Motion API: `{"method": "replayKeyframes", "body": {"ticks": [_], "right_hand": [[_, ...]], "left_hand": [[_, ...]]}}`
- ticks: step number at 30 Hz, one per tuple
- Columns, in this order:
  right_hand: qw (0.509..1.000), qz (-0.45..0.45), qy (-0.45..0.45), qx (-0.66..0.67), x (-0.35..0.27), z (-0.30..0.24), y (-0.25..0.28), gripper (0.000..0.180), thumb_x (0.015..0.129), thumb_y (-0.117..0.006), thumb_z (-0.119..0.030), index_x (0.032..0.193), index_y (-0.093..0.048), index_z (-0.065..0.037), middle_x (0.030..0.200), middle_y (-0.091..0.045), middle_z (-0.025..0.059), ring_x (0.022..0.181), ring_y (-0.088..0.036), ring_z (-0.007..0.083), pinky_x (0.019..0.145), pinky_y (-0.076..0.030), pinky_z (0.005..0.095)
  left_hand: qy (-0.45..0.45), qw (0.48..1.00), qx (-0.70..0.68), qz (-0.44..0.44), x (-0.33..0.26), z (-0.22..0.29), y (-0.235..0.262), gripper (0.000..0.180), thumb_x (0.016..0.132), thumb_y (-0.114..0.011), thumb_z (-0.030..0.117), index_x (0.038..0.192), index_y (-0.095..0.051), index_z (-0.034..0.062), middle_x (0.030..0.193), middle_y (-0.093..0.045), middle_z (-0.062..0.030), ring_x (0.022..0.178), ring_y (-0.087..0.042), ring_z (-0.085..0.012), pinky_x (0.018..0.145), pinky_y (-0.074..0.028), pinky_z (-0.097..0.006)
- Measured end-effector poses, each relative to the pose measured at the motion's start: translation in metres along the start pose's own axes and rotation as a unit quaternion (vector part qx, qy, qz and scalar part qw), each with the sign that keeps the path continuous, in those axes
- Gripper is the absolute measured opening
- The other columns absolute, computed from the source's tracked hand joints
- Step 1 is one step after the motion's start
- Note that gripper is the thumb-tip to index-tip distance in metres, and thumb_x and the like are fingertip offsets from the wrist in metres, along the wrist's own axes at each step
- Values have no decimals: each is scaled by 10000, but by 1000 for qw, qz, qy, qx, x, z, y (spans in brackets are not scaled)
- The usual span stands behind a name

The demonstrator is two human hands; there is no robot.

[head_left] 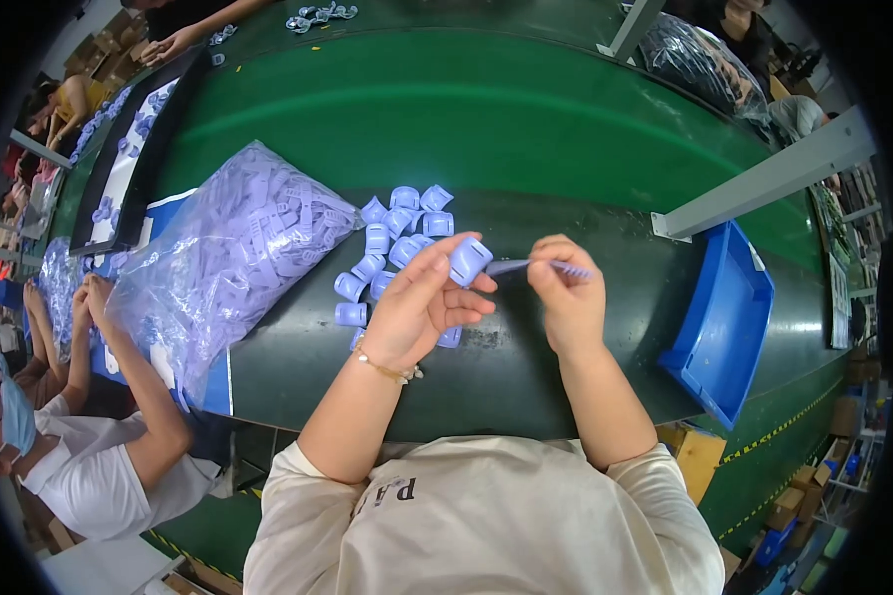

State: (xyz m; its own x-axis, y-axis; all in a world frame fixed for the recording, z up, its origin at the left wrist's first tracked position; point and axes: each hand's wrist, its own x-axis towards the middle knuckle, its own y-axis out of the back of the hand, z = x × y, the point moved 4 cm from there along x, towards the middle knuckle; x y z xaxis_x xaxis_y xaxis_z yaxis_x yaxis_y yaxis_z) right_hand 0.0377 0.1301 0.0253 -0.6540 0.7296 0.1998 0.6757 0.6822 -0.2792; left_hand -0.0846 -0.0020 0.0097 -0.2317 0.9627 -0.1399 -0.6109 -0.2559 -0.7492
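My left hand (407, 312) is closed on a lavender curved plastic piece with slots (470, 260), held between thumb and fingers above the table. To its right, my right hand (570, 307) pinches a thin lavender plastic strap (507, 266). One end of the strap points at the curved piece; whether it touches or enters a slot, I cannot tell. The strap's other end, with a row of holes or notches, sticks out past my right hand. Several more lavender curved pieces (376, 238) lie loosely on the dark table, behind and to the left of my left hand, which partly hides some.
A clear plastic bag (278, 223) full of lavender straps lies left of the loose pieces. At right stands a blue plastic bin (704, 327) beside a grey metal post (764, 174). Beyond runs a green conveyor belt (446, 109). A co-worker in white (119, 466) works at the left.
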Motion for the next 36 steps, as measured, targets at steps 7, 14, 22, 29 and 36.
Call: {"method": "replayKeyframes", "body": {"ticks": [7,14,22,29,36], "right_hand": [[988,-23,-112,109,-5,3,-4,82,865,-662,-28,892,-586,-18,993,-613,113,813,-592,126,681,-470,231],[1000,-26,-12,-7,-7,4,-8,83,863,-649,-29,915,-584,-24,968,-614,91,776,-588,119,653,-439,223],[997,0,-47,63,-11,-2,-8,70,874,-626,6,927,-590,-21,913,-644,110,722,-606,135,663,-494,246],[988,-12,-153,31,-9,15,-12,137,875,-660,-29,1003,-625,2,932,-679,97,815,-643,136,751,-528,263],[945,-122,-302,-14,-12,35,-19,342,907,-623,-71,1234,-594,22,1082,-679,75,900,-633,115,778,-511,259]], "left_hand": [[-103,994,-24,-16,-2,9,-1,468,1003,-470,191,1440,-328,102,1206,-589,-167,1006,-661,-263,848,-553,-333],[-101,992,-73,-18,3,7,8,468,991,-472,126,1438,-345,74,1296,-553,-170,1079,-635,-262,873,-549,-332],[-100,993,-65,-10,2,5,8,437,982,-501,129,1400,-405,41,1324,-540,-176,1122,-613,-273,874,-548,-324],[-93,995,-16,38,-1,4,4,414,985,-485,126,1386,-417,45,1337,-528,-185,1157,-589,-310,899,-534,-374],[-142,990,15,10,-1,5,1,413,984,-488,115,1383,-417,35,1278,-573,-183,1086,-628,-280,858,-549,-355]]}}
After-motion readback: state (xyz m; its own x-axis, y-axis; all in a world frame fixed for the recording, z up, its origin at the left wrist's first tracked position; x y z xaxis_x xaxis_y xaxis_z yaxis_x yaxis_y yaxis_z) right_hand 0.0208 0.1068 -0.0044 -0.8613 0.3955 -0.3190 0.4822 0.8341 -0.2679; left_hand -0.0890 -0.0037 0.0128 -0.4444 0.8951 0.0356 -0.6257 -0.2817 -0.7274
